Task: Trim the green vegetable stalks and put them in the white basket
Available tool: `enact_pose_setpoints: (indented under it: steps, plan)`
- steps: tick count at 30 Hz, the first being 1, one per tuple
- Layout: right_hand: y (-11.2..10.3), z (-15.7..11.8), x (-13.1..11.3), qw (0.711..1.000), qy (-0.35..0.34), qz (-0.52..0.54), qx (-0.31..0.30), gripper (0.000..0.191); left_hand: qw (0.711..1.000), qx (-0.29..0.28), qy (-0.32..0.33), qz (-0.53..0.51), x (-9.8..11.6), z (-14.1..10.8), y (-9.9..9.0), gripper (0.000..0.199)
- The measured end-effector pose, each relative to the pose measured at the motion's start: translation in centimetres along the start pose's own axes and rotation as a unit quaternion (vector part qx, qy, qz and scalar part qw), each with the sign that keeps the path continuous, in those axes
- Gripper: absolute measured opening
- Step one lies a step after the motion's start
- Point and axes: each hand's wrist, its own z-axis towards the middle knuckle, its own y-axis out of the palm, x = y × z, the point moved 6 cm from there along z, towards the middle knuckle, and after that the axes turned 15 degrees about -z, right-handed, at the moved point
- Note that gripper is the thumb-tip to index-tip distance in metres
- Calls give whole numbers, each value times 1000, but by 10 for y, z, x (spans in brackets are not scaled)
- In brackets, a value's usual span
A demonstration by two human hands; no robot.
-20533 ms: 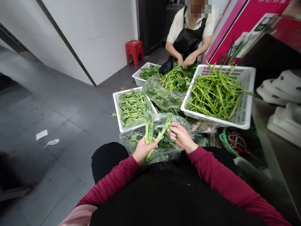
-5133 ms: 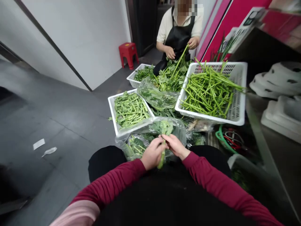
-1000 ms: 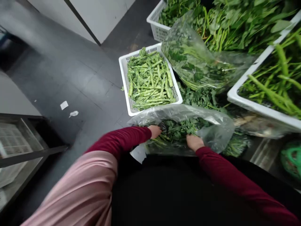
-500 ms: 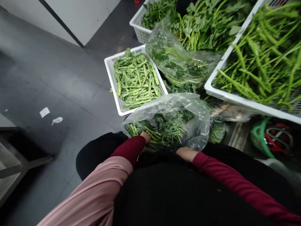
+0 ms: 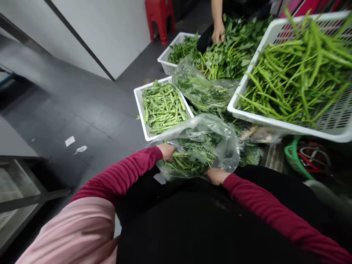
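Observation:
A clear plastic bag [image 5: 228, 146] lies open at my lap, with leafy green stalks [image 5: 196, 156] inside. My left hand [image 5: 167, 151] is closed at the bag's left side, and stalk ends show right beside its fingers. At the near rim, my right hand [image 5: 216, 176] is closed on the bag, its fingertips partly hidden by plastic and leaves. Just beyond the bag stands a white basket [image 5: 139, 104] of trimmed green stalks with small florets [image 5: 165, 108], laid in a pile.
Another filled bag [image 5: 205, 90] lies behind. A large white basket [image 5: 233, 104] of long green stems stands at right, above a green basket [image 5: 293, 156]. A co-worker's hand [image 5: 218, 32] touches leafy greens at the back. A red stool [image 5: 161, 16] and metal rack [image 5: 35, 198] flank the floor.
My left hand has shifted left and outward at the bag's side; my right hand keeps to the near rim. The view has tilted up, bringing the co-worker's hand and the stool into sight.

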Motion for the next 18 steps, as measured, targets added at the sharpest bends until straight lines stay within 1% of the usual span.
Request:
enact_pose_setpoints:
  steps: [1,2,3,4,5,6,7,8,9,10,11,12,13,14,15,16,17,18]
  plan:
    - [-11,-6,-4,1000,-11,10,24,32,999,22,19,-31,6,-15,-9,31]
    - [-24,-13,-9,997,-23,49,52,37,997,44,38,-59,13,-29,-14,35]
    - [-39,-21,-14,989,-35,122,80,41,993,73,55,-78,20,-42,-15,38]
    - [-54,-29,-19,967,-46,226,106,44,988,108,69,-82,27,-54,-12,41]
    - [-68,-37,-24,927,-57,350,125,45,982,153,80,-79,34,-65,-7,43]
    - [-81,-45,-28,867,-63,474,140,44,972,202,90,-75,41,-74,0,44]
    - [-91,-51,-31,800,-62,576,155,42,962,241,104,-73,48,-81,8,46]
    - [-99,-56,-33,744,-53,644,172,39,954,267,117,-76,54,-86,18,47]
    - [-105,-60,-34,700,-37,687,194,37,946,283,133,-87,59,-89,27,49]
    - [-108,-63,-34,668,-18,711,220,35,938,293,148,-112,63,-91,35,49]
    - [-109,-65,-35,647,-4,722,243,35,929,298,156,-152,65,-92,40,48]
    - [-109,-66,-35,636,1,726,262,35,919,294,157,-211,64,-91,44,46]
    - [-109,-67,-37,631,-3,724,277,35,905,275,151,-286,62,-90,47,42]
    - [-109,-68,-39,629,-14,721,290,35,886,238,139,-373,59,-87,50,38]
    - [-108,-70,-41,626,-28,718,303,35,859,185,126,-460,57,-84,54,36]
    - [-108,-72,-43,623,-41,716,313,36,824,123,118,-540,57,-83,59,35]
    - [-109,-74,-45,619,-53,716,319,36,784,67,119,-606,60,-82,61,36]
    - [-110,-77,-47,614,-66,718,322,38,745,24,126,-654,63,-84,61,37]
